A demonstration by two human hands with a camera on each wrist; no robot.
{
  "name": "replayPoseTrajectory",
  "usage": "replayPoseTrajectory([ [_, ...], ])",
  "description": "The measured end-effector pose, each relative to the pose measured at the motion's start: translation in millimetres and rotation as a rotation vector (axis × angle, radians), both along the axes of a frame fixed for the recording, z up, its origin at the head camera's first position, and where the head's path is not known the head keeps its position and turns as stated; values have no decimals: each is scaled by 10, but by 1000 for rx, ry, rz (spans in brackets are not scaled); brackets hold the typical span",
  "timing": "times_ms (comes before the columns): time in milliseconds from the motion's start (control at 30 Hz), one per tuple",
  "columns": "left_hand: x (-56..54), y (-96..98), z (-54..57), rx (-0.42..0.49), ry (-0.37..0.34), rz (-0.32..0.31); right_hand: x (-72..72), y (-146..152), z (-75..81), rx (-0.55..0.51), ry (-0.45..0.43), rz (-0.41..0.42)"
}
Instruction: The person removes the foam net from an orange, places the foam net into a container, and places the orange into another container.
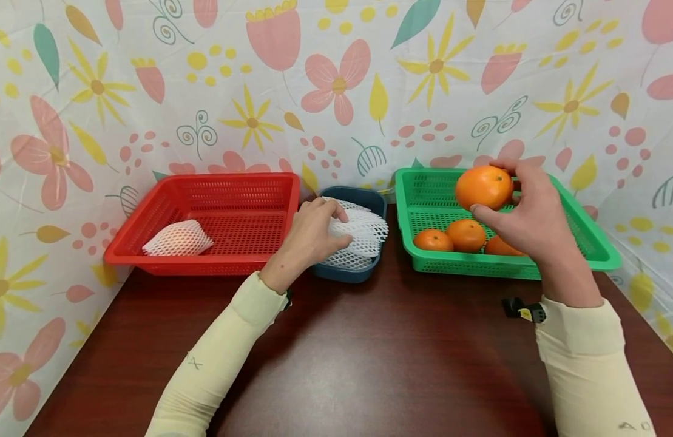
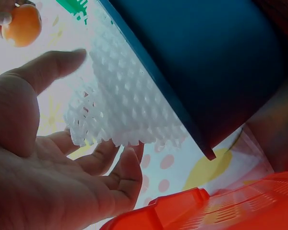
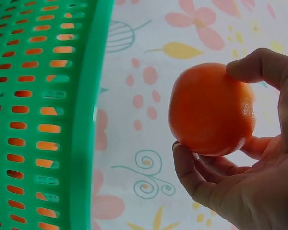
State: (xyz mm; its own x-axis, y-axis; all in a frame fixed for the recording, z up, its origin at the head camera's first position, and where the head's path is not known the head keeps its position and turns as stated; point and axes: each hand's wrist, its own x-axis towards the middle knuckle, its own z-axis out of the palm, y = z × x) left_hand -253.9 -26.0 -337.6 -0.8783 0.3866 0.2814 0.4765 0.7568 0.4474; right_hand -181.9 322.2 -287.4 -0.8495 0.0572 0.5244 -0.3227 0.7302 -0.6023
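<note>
My right hand holds an orange above the green basket, thumb on one side and fingers on the other. In the right wrist view, the orange appears smooth and glossy beyond the basket's rim. My left hand is over the blue container, which holds a pile of white foam net sleeves. The left wrist view shows the thumb and fingers spread apart, their tips right at the edges of a net sleeve.
Several more oranges lie in the green basket on the right. At the left stands a red basket with one net-wrapped fruit inside. All three containers stand along the back of the dark wooden table, before a flower-patterned sheet.
</note>
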Motion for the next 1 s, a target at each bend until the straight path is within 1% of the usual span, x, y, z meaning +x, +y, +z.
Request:
replayPoseTrajectory([
  [133, 8, -4, -15, -23, 6, -23, -43, 36, 9, -29, -13, -16],
  [333, 18, 7, -14, -33, 12, -27, -131, 119, -7, -82, -44, -38],
  [533, 14, 27, -36, -64, -23, -35, -184, 172, 7, -86, -85, -107],
  [667, 6, 28, -41, -67, -16, -44, -216, 200, 6, -76, -106, -134],
  [800, -3, 22, -35, -77, -2, -50, -247, 237, -15, -64, -161, -153],
  [933, -5, 20, -38, -94, -15, -64, -265, 297, -56, -57, -233, -157],
  [1000, -3, 20, -41, -100, -20, -71, -277, 321, -83, -51, -252, -156],
])
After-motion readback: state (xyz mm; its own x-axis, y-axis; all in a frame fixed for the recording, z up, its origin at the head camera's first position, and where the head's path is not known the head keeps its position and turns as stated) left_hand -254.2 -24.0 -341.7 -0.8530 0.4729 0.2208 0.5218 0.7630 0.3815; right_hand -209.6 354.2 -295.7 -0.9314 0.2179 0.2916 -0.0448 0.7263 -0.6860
